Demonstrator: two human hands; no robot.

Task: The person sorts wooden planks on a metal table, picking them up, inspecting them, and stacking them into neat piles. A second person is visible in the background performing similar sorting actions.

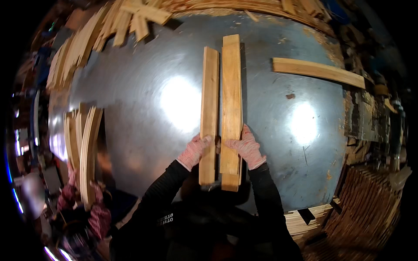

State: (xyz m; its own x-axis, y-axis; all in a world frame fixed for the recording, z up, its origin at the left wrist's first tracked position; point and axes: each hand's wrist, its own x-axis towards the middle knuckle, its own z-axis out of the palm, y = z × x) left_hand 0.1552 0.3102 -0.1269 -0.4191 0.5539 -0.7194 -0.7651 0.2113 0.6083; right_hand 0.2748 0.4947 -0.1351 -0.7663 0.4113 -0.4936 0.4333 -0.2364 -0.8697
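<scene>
Two lengths of pale wood lie side by side before me, pointing away over the grey metal table [143, 65]. My left hand [193, 153], in a pink-and-white knit glove, is closed on the left wooden plank [210, 91], thumb on top. My right hand [248, 148], gloved alike, is closed around the right wooden planks [231, 87]; a second piece shows beneath the upper one at its near end. A narrow gap separates the left plank from the right ones. My fingers underneath are mostly hidden.
Another plank [318, 72] lies across the table's right side. Piled wooden strips [82, 52] line the far left. At lower left a co-worker [100, 217] holds several boards [89, 152]. A tall stack of brown slats [365, 209] stands at lower right. Sawdust [322, 43] litters the far right edge.
</scene>
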